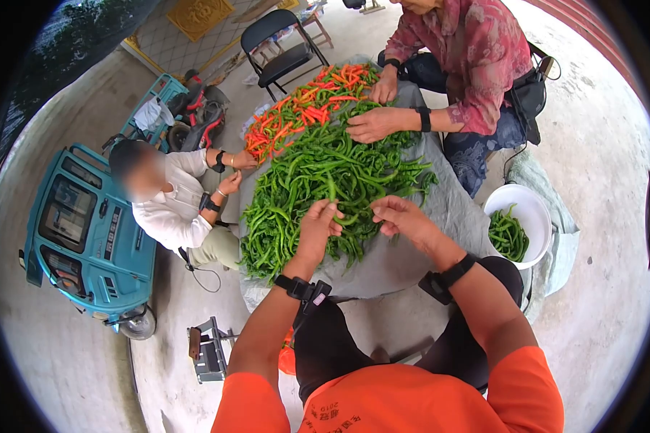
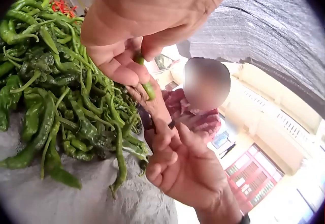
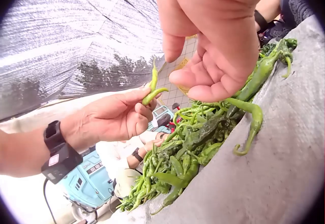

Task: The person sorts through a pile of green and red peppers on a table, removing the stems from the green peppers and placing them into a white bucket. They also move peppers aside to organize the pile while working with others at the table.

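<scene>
My left hand (image 1: 318,229) pinches green chili peppers between thumb and fingers, over the near side of a heaped pile of green chilies (image 1: 318,169). In the right wrist view, one slim chili (image 3: 154,75) points up from those fingertips and a curved chili (image 3: 155,96) crosses it. The left wrist view shows part of a green chili (image 2: 148,90) below the curled fingers. My right hand (image 1: 408,222) hovers just right of the left, fingers loosely bent, thumb apart from them, nothing visible between. Grey cloth (image 1: 397,263) lies beneath the pile.
Red and orange chilies (image 1: 314,108) lie at the pile's far side. A person in white (image 1: 170,206) sits at the left, another in a red patterned shirt (image 1: 477,68) at the right, both reaching in. A white bucket (image 1: 544,224) holding green chilies stands right of my knee.
</scene>
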A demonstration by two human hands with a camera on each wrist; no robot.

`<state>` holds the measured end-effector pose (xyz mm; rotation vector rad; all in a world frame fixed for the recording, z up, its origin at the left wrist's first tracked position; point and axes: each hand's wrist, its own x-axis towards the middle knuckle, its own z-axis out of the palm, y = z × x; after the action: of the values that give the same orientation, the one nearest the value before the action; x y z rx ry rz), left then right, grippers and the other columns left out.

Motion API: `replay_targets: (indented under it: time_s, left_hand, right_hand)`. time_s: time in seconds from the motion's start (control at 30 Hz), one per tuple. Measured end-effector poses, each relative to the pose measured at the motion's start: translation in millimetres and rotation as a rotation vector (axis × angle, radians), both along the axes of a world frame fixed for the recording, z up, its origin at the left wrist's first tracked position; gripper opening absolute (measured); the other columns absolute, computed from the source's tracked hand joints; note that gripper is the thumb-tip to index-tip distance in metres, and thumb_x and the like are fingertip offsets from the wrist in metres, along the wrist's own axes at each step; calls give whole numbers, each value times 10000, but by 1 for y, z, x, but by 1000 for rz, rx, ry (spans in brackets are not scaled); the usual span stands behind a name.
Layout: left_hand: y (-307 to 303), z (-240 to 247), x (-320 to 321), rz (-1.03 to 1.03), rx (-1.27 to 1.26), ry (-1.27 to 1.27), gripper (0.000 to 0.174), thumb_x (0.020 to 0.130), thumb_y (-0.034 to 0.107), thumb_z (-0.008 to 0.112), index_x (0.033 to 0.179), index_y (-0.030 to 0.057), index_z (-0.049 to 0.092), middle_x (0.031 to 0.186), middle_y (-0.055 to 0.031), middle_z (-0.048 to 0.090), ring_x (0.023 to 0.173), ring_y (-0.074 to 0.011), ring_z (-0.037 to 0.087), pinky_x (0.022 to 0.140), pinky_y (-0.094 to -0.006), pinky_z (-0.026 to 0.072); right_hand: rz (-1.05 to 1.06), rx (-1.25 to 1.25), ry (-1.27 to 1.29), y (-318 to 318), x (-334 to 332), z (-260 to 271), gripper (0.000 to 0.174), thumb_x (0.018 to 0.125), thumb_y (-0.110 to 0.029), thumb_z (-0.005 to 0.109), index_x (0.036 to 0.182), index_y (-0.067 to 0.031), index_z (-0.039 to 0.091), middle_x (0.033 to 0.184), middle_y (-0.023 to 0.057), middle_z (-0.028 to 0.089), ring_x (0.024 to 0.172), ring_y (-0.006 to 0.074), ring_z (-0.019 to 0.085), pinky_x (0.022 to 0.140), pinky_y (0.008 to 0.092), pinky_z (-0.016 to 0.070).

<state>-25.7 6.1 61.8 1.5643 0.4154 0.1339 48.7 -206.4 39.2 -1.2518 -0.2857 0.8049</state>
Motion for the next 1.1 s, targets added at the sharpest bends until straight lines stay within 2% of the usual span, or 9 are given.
replay_targets:
  time_s: [0.13, 0.3, 0.5, 0.63, 0.73, 0.83, 0.9, 1.0, 1.1]
  left_hand:
    - [-36, 4, -21, -241, 230, 99, 225, 948, 226, 512, 1061, 45, 581, 811, -17, 613, 564, -63, 513, 514, -199, 422]
    - [-50, -6, -30, -299, 215, 114, 187, 943, 210, 502, 995, 52, 589, 766, 1, 606, 551, -56, 487, 509, -190, 382]
    - [-54, -13, -37, -276, 250, 144, 200, 942, 216, 512, 1016, 49, 592, 778, -13, 621, 553, -63, 487, 516, -195, 403]
    - [-56, -29, -44, -292, 493, 91, 212, 945, 224, 508, 1013, 46, 600, 765, -28, 638, 556, -77, 520, 524, -219, 437]
    - [-58, -28, -47, -303, 606, 76, 209, 942, 219, 506, 989, 39, 602, 731, -38, 643, 530, -91, 533, 510, -237, 448]
    - [-60, -25, -51, -312, 694, 72, 207, 939, 215, 505, 960, 32, 599, 703, -46, 642, 499, -106, 536, 490, -248, 448]
    - [-60, -25, -53, -317, 724, 66, 207, 937, 213, 503, 948, 28, 595, 694, -52, 642, 488, -117, 538, 484, -252, 449]
    - [-55, -34, -55, -296, 795, -8, 200, 922, 230, 503, 870, 46, 556, 664, -69, 652, 507, -207, 583, 506, -346, 457]
    - [-57, -30, -59, -327, 715, 72, 214, 929, 236, 496, 862, 40, 552, 667, -68, 647, 517, -218, 581, 520, -346, 457]
  right_hand:
    - [-5, 59, -35, 1, -3, 1, 258, 885, -278, 618, 1067, -97, 603, 881, -33, 590, 687, 53, 498, 643, 201, 437]
    - [96, 46, -237, 2, -4, -4, 179, 876, -236, 630, 950, -74, 648, 788, -49, 584, 648, 50, 493, 617, 196, 420]
    - [136, 54, -313, 3, -5, -13, 141, 866, -190, 642, 848, -51, 637, 775, -28, 602, 667, 55, 509, 615, 207, 432]
    - [161, 31, -385, 1, -8, -8, 152, 865, -181, 646, 821, -37, 621, 771, -11, 616, 676, 63, 524, 602, 217, 442]
    - [183, 6, -435, 1, -9, -10, 158, 865, -181, 648, 819, -33, 614, 780, -4, 621, 678, 64, 529, 593, 222, 445]
    - [180, 2, -407, 2, -13, -10, 145, 861, -170, 649, 811, -40, 608, 727, -14, 587, 604, 69, 509, 537, 221, 429]
    - [157, 61, -355, 2, -15, -10, 128, 865, -171, 643, 856, -45, 621, 725, -19, 578, 607, 60, 503, 532, 209, 419]
    - [169, 140, -289, -3, -12, -7, 128, 871, -176, 634, 909, -54, 634, 725, -23, 565, 614, 49, 495, 533, 194, 409]
    - [201, 158, -261, -10, -8, -6, 140, 880, -186, 620, 938, -60, 643, 729, -22, 560, 618, 48, 492, 549, 192, 412]
